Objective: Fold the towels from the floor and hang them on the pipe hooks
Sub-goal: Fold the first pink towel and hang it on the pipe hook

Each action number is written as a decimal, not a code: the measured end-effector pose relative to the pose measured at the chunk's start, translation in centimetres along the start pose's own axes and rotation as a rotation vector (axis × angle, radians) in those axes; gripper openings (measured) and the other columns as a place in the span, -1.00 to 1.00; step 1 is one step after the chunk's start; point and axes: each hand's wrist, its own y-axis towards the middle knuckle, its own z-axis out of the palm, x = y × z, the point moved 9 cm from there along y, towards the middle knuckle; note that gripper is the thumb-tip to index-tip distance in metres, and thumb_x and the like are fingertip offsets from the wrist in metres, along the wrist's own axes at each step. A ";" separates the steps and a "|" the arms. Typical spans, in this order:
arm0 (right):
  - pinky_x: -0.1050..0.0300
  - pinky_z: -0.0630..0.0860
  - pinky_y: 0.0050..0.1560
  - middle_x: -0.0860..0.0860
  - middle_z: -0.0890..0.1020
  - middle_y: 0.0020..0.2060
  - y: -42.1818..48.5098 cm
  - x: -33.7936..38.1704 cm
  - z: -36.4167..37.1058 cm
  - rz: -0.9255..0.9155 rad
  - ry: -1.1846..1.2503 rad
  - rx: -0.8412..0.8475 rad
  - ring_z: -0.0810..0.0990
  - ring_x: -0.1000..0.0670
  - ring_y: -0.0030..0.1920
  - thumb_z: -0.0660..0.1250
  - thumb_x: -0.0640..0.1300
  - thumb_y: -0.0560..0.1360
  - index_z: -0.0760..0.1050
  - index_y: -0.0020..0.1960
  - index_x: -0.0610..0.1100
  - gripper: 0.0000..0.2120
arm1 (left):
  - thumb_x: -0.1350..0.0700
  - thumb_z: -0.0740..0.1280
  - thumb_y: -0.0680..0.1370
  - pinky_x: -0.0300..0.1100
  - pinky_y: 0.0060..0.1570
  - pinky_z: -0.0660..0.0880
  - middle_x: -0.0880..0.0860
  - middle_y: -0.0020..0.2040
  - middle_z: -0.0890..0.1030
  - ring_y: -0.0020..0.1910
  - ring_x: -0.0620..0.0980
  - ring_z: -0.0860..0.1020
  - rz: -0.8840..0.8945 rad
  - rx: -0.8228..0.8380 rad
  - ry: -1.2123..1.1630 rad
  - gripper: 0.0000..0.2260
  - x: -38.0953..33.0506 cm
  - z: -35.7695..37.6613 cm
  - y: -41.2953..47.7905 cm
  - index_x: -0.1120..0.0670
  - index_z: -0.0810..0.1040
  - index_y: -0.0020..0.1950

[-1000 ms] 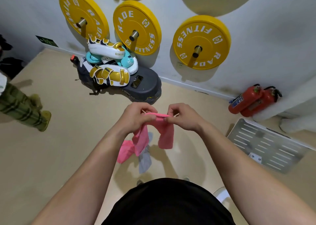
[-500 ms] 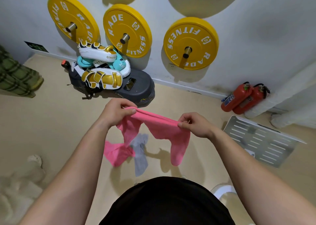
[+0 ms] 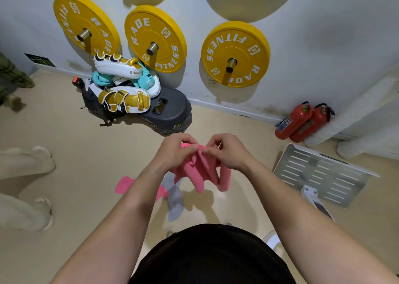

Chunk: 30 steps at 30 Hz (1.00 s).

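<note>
Two grips, the left hand (image 3: 177, 152) and right hand (image 3: 229, 152), pinch together the top edge of the pink towel (image 3: 201, 173), held above the floor (image 3: 86, 154), light, soft and limp, likely best taken by its corners.

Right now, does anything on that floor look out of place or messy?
Yes. A loose pink towel and a grey towel lie crumpled on the floor beside each other, under the held pink towel. By the wall, boxing pads are heaped unevenly on a black platform.
</note>
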 end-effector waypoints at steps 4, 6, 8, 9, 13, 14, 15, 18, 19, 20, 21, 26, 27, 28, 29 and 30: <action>0.26 0.39 -0.27 0.14 0.60 -0.34 -0.6 -1.3 0.3 0.003 -0.036 0.055 0.51 0.22 -0.33 0.39 -0.02 0.54 0.57 -0.21 0.01 -0.85 | 0.07 0.46 0.49 -0.29 -0.11 0.40 -0.18 -0.19 0.59 -0.15 -0.21 0.53 0.048 -0.143 0.067 -0.93 -0.6 -2.9 0.2 -0.09 0.66 -0.18; 0.29 0.34 -0.30 0.17 0.56 -0.36 -1.0 -2.4 -0.3 0.014 -0.056 0.057 0.47 0.24 -0.36 0.38 -0.04 0.54 0.54 -0.22 0.03 -0.83 | 0.06 0.46 0.49 -0.19 -0.09 0.44 -0.18 -0.19 0.59 -0.12 -0.14 0.55 0.046 -0.191 0.088 -0.94 -0.5 -4.4 0.4 -0.08 0.67 -0.18; 0.26 0.33 -0.30 0.16 0.54 -0.38 -1.4 -3.8 -1.0 0.039 -0.075 0.051 0.44 0.21 -0.37 0.38 -0.05 0.54 0.55 -0.22 0.01 -0.83 | 0.06 0.46 0.49 -0.16 -0.13 0.44 -0.14 -0.20 0.62 -0.17 -0.11 0.57 0.031 -0.223 0.109 -0.91 0.2 -5.8 0.6 -0.10 0.65 -0.21; 0.24 0.34 -0.29 0.15 0.55 -0.37 -1.6 -4.6 -1.3 0.054 -0.085 0.047 0.44 0.20 -0.37 0.37 -0.06 0.55 0.57 -0.21 -0.02 -0.84 | 0.06 0.46 0.49 -0.16 -0.19 0.43 -0.14 -0.24 0.63 -0.24 -0.11 0.57 0.010 -0.235 0.104 -0.90 0.6 -6.4 0.7 -0.09 0.63 -0.22; 0.30 0.36 -0.28 0.16 0.58 -0.35 -2.5 -7.1 -3.1 0.093 -0.136 0.025 0.48 0.24 -0.35 0.38 -0.10 0.54 0.59 -0.19 0.03 -0.86 | 0.03 0.46 0.49 -0.12 -0.21 0.49 -0.11 -0.28 0.66 -0.24 -0.08 0.60 -0.051 -0.269 0.146 -0.93 2.6 -8.4 0.9 -0.08 0.66 -0.20; 0.31 0.38 -0.28 0.16 0.58 -0.36 -2.8 -7.7 -3.6 0.110 -0.143 0.018 0.49 0.24 -0.36 0.39 -0.10 0.54 0.60 -0.19 0.05 -0.86 | 0.02 0.45 0.49 -0.10 -0.16 0.51 -0.11 -0.27 0.66 -0.20 -0.04 0.61 -0.056 -0.272 0.155 -0.93 2.9 -8.7 0.9 -0.09 0.65 -0.21; 0.28 0.40 -0.28 0.15 0.58 -0.36 -3.0 -8.3 -4.0 0.127 -0.149 0.010 0.49 0.23 -0.37 0.40 -0.09 0.53 0.60 -0.19 0.06 -0.86 | 0.02 0.45 0.49 -0.10 -0.15 0.52 -0.10 -0.26 0.67 -0.17 -0.02 0.62 -0.064 -0.276 0.153 -0.93 3.2 -9.0 0.9 -0.09 0.65 -0.21; 0.19 0.40 -0.26 0.12 0.57 -0.36 -3.6 -10.0 -5.1 0.178 -0.179 -0.026 0.47 0.18 -0.34 0.43 -0.08 0.51 0.58 -0.24 0.08 -0.84 | 0.04 0.45 0.49 -0.12 -0.22 0.48 -0.05 -0.27 0.67 -0.29 0.01 0.59 -0.099 -0.293 0.117 -0.93 4.0 -9.4 0.8 -0.07 0.66 -0.19; 0.14 0.42 -0.24 0.12 0.57 -0.36 -3.9 -10.8 -5.4 0.206 -0.188 -0.038 0.49 0.13 -0.32 0.43 -0.07 0.51 0.57 -0.25 0.08 -0.83 | 0.04 0.45 0.50 -0.11 -0.25 0.48 -0.04 -0.29 0.66 -0.36 0.01 0.57 -0.116 -0.291 0.094 -0.94 4.2 -9.4 0.8 -0.06 0.66 -0.18; 0.10 0.45 -0.21 0.12 0.58 -0.35 -4.1 -11.5 -5.7 0.238 -0.203 -0.053 0.52 0.08 -0.28 0.43 -0.05 0.50 0.56 -0.26 0.09 -0.83 | 0.03 0.45 0.50 -0.09 -0.26 0.50 -0.04 -0.31 0.66 -0.41 0.01 0.56 -0.132 -0.289 0.074 -0.95 4.4 -9.2 0.7 -0.05 0.67 -0.16; 0.05 0.49 -0.19 0.12 0.59 -0.34 -4.2 -12.0 -6.0 0.268 -0.220 -0.070 0.55 0.04 -0.26 0.42 -0.01 0.50 0.55 -0.27 0.09 -0.83 | 0.03 0.45 0.51 -0.05 -0.25 0.53 -0.04 -0.31 0.66 -0.40 0.02 0.57 -0.142 -0.287 0.061 -0.96 4.5 -9.0 0.7 -0.05 0.68 -0.14; 0.09 0.51 -0.17 0.11 0.66 -0.28 -3.4 -9.3 -5.6 0.226 -0.250 -0.184 0.61 0.04 -0.19 0.41 0.09 0.48 0.59 -0.24 0.08 -0.85 | 0.09 0.44 0.52 -0.11 -0.22 0.49 -0.17 -0.38 0.59 -0.36 -0.04 0.57 -0.098 -0.203 0.067 -0.94 2.5 -5.3 0.6 -0.02 0.69 -0.15; 0.09 0.51 -0.16 0.11 0.67 -0.27 -2.9 -7.9 -5.0 0.186 -0.245 -0.183 0.61 0.05 -0.18 0.42 0.09 0.48 0.61 -0.20 0.08 -0.87 | 0.11 0.44 0.51 -0.17 -0.18 0.44 -0.21 -0.36 0.58 -0.30 -0.05 0.57 -0.051 -0.177 0.088 -0.93 1.3 -4.1 0.5 -0.02 0.69 -0.15; 0.08 0.52 -0.15 0.11 0.67 -0.26 -2.4 -6.6 -4.4 0.154 -0.229 -0.185 0.61 0.05 -0.18 0.42 0.09 0.47 0.63 -0.15 0.07 -0.89 | 0.13 0.44 0.51 -0.20 -0.15 0.41 -0.24 -0.33 0.58 -0.23 -0.08 0.57 -0.010 -0.155 0.090 -0.93 0.3 -3.0 0.4 -0.02 0.69 -0.15; 0.08 0.53 -0.14 0.11 0.66 -0.26 -2.0 -5.4 -3.9 0.135 -0.207 -0.193 0.60 0.05 -0.18 0.43 0.10 0.46 0.64 -0.08 0.08 -0.88 | 0.15 0.44 0.50 -0.22 -0.11 0.41 -0.25 -0.30 0.58 -0.18 -0.12 0.56 0.022 -0.138 0.073 -0.93 -0.6 -2.0 0.2 -0.01 0.70 -0.14; 0.09 0.52 -0.14 0.12 0.64 -0.27 -1.6 -4.2 -3.4 0.119 -0.182 -0.202 0.60 0.06 -0.19 0.44 0.09 0.45 0.63 0.01 0.11 -0.84 | 0.15 0.44 0.50 -0.23 -0.08 0.42 -0.26 -0.28 0.58 -0.15 -0.15 0.56 0.046 -0.125 0.047 -0.93 -1.4 -1.1 0.1 -0.01 0.70 -0.14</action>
